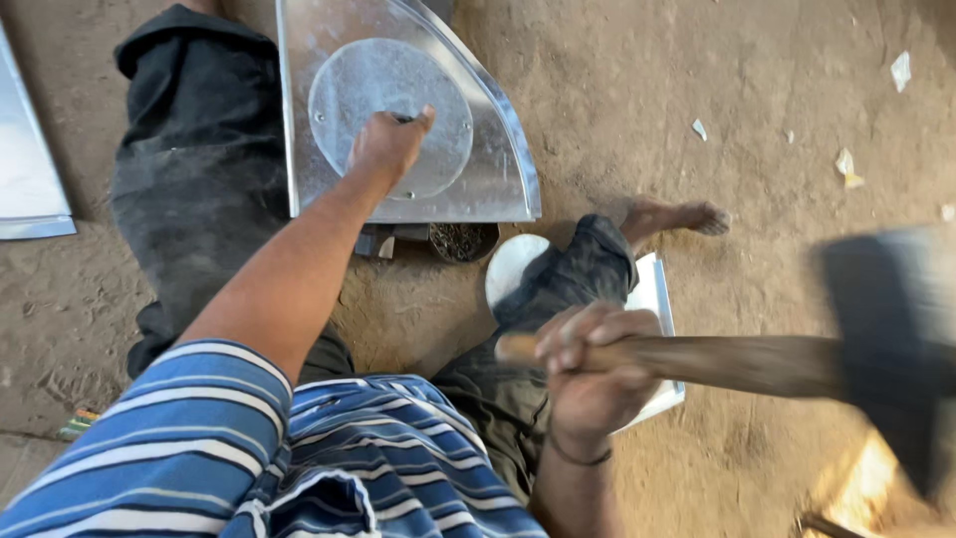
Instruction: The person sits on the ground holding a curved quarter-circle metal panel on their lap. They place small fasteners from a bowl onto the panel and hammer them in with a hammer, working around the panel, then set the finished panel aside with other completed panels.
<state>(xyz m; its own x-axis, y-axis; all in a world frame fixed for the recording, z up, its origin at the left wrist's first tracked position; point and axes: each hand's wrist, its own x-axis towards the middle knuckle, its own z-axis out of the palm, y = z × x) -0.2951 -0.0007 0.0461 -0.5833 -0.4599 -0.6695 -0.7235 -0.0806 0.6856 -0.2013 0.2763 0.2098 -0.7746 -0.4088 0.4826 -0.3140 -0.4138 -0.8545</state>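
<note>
My left hand [386, 144] is closed on a small dark metal punch [404, 118], its tip set on a round sheet-metal disc [344, 95]. The disc lies on a shiny quarter-round metal sheet [498, 169] on the ground. My right hand [593, 364] grips the wooden handle [737, 364] of a hammer raised out to the right. The dark hammer head [891, 339] is blurred by motion. My arms wear a blue-and-white striped shirt.
I sit on bare dirt ground. A small round container of dark bits [464, 240] sits below the sheet. A white disc [510, 264] and a flat white sheet [657, 299] lie under my leg. A black cloth [199, 159] lies left, another metal sheet [25, 179] at far left.
</note>
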